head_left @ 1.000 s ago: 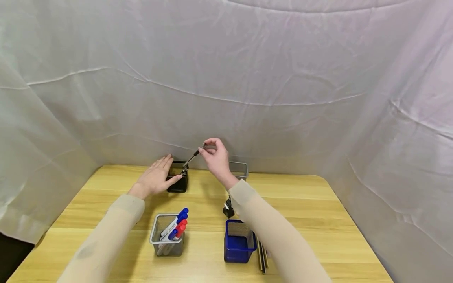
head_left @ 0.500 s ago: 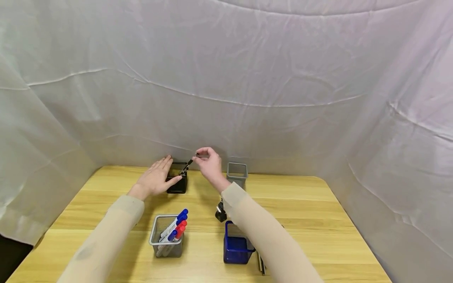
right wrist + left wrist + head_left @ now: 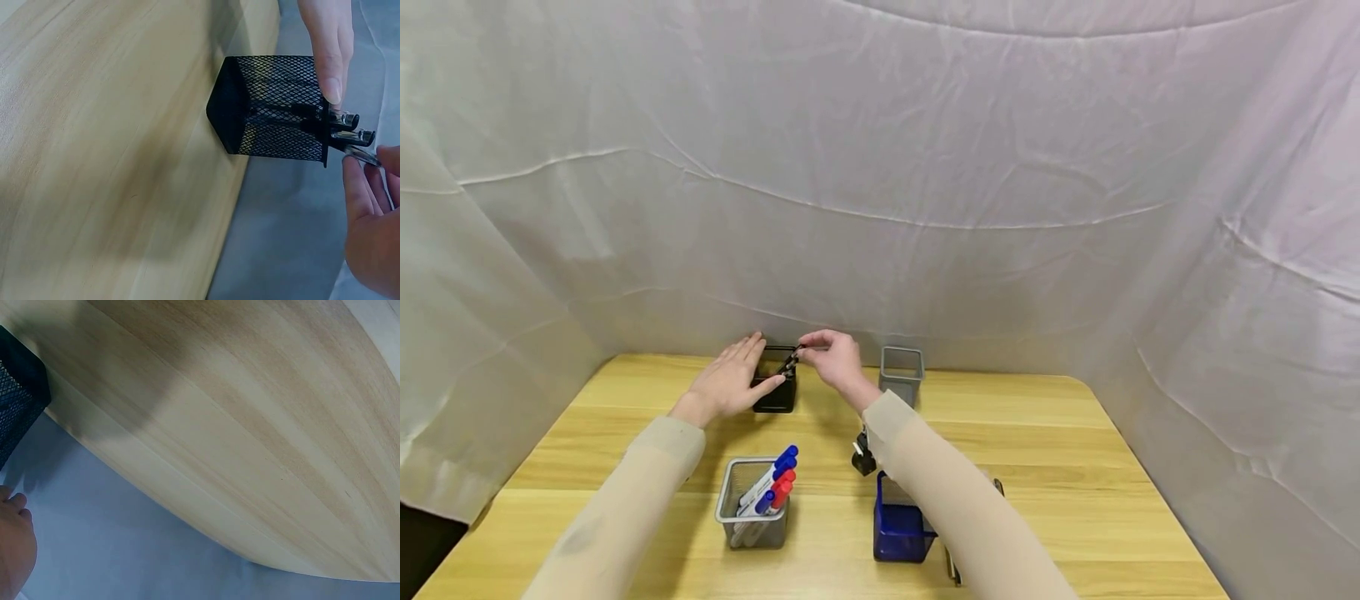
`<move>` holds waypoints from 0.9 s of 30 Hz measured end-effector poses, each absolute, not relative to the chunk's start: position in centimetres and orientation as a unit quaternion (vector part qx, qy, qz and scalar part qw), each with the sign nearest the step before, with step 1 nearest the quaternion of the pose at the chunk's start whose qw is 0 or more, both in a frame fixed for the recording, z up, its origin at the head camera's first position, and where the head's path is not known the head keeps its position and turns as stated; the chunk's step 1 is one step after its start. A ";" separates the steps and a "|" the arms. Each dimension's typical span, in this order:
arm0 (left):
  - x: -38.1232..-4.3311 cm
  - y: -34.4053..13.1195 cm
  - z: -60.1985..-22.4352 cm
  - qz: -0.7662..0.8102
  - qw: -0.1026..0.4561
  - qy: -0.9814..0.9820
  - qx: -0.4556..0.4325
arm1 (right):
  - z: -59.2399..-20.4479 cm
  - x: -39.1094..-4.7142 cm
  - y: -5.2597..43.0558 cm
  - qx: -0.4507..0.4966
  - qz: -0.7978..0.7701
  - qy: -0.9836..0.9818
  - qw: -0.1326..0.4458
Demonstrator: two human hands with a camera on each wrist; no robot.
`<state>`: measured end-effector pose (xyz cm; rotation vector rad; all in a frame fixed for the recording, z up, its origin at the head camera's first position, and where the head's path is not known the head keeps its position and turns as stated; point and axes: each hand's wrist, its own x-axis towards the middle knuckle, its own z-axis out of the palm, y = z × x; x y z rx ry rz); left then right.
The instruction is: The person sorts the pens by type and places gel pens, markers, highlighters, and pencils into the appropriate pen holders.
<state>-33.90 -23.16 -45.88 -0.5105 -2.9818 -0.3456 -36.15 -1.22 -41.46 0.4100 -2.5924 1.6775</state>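
Observation:
A black mesh pen holder [image 3: 773,398] stands near the table's back edge. My left hand [image 3: 725,382] rests against its left side and rim, fingers extended and thumb across the front. With thumb and fingertips, my right hand [image 3: 837,360] pinches the upper end of a dark pen [image 3: 362,155] with a shiny end. This pen slants into the holder's mouth. Beside it, several other pens [image 3: 350,120] poke out past the rim in the right wrist view, close to the left thumb [image 3: 329,84]. In the left wrist view only part of the holder [image 3: 19,387] shows.
A grey mesh holder [image 3: 760,535] with blue and red markers stands front left. Front right is a blue holder [image 3: 898,546], with slim pens [image 3: 953,571] partly hidden under the right sleeve. Behind are a small black object [image 3: 863,458] and another grey holder [image 3: 901,387].
My right hand has moved left and down, carrying the pen deeper into the black holder. The left hand has stayed in place against the holder.

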 end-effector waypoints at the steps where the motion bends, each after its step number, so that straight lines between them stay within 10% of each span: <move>1: -33.9 -23.1 -45.9 -0.114 0.048 -0.978 -0.168 | -41.4 -36.1 -1.2 0.131 0.542 -0.830 0.001; 27: -34.8 -23.3 -45.9 -0.114 0.049 -0.977 -0.173 | -37.1 -34.6 1.1 0.168 0.543 -0.823 0.005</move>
